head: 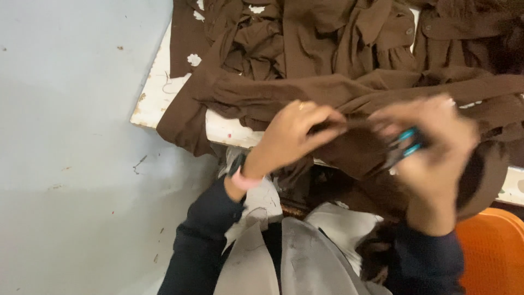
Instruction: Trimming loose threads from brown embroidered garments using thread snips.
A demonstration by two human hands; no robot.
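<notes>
While our left hand pinches brown cloth over the worktop, right fingers grip teal snips; trimming looks barely underway.

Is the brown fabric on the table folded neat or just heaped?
Heaped, not folded: the brown fabric lies bunched and creased across the white table, one end hanging over its edge, another part pinched by the left hand.
</notes>
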